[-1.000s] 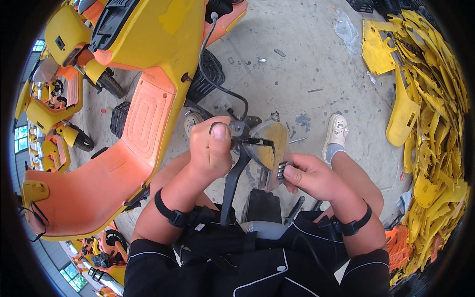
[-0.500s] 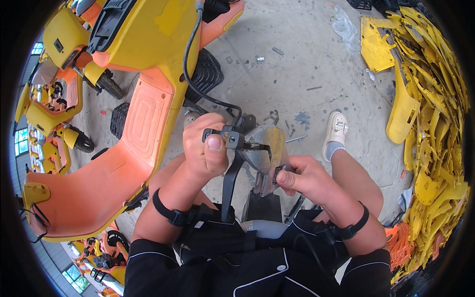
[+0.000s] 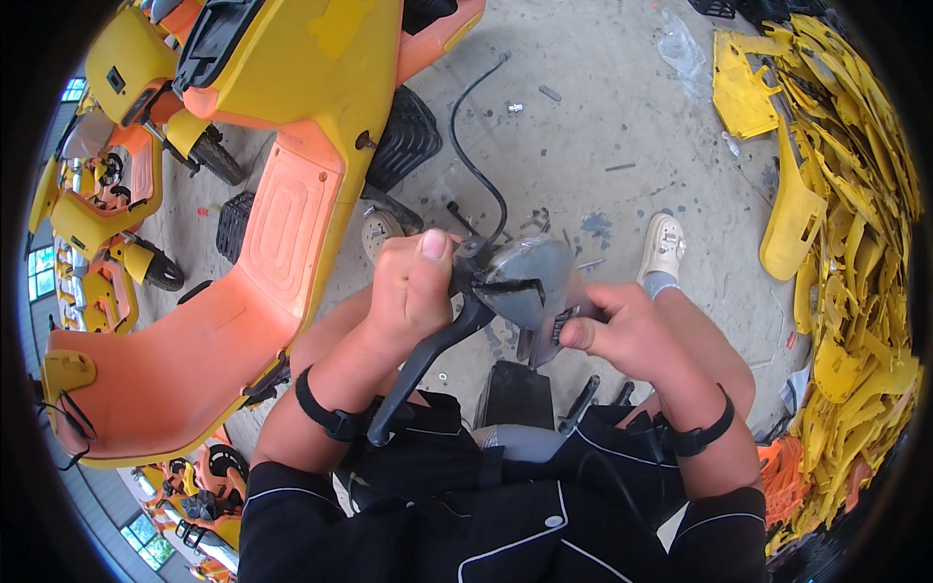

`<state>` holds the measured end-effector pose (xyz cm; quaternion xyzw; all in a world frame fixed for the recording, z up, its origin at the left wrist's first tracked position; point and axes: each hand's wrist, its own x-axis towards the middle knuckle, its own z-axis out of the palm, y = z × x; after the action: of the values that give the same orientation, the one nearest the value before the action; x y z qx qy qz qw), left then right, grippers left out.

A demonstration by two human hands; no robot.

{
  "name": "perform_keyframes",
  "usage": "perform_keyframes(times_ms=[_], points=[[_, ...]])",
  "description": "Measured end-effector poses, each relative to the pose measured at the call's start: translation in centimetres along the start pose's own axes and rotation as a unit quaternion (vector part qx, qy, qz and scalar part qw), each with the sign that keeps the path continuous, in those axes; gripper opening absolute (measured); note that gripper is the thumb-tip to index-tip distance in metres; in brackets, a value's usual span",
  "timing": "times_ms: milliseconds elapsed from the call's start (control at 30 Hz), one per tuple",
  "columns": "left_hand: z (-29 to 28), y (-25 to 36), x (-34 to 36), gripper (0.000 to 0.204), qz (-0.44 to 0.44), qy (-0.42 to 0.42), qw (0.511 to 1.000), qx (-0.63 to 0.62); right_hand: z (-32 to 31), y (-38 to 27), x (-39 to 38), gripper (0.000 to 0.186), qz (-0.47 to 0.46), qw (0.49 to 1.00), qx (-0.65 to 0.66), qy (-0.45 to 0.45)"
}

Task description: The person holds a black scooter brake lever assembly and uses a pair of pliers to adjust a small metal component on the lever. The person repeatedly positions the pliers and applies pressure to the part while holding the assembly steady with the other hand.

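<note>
My left hand (image 3: 413, 285) is closed round the clamp end of a black brake lever (image 3: 428, 364). The lever slants down towards my lap. From the same assembly a thin black hose (image 3: 471, 151) curves up and away, its far end loose over the floor. Right of the clamp is a scuffed grey domed piece (image 3: 533, 267) with a dark notch; I cannot tell whether it is fixed to the lever. My right hand (image 3: 614, 330) pinches the flat grey lower edge beside it, thumb at a small black ribbed strip (image 3: 562, 323). Its other fingers are mostly hidden behind.
An orange and yellow scooter body (image 3: 292, 219) lies close on my left, with more scooters (image 3: 126, 63) beyond. A heap of yellow panels (image 3: 855, 243) rises on the right. Small debris and a plastic bag (image 3: 680, 47) lie on the concrete floor. A black block-shaped thing (image 3: 515, 394) stands between my legs.
The brake lever has turned, its tip swinging left and lower. The hose has swung right, away from the scooter. The domed piece has tilted and moved slightly right; both hands keep their grip.
</note>
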<state>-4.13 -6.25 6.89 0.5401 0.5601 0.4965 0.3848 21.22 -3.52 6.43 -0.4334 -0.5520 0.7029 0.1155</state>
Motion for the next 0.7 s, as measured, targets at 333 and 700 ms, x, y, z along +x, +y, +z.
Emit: perform_keyframes(times_ms=[333,700], points=[[0.9,0.5,-0.7,0.061,-0.145,-0.106,0.976,-0.120,-4.6,0.1,1.5,0.051,-0.037,0.993,-0.112,-0.027],[0.6,0.3,0.7,0.051,0.039,0.035,0.998,0.041,0.9,0.7,0.5,0.048,0.039,0.988,0.136,-0.059]])
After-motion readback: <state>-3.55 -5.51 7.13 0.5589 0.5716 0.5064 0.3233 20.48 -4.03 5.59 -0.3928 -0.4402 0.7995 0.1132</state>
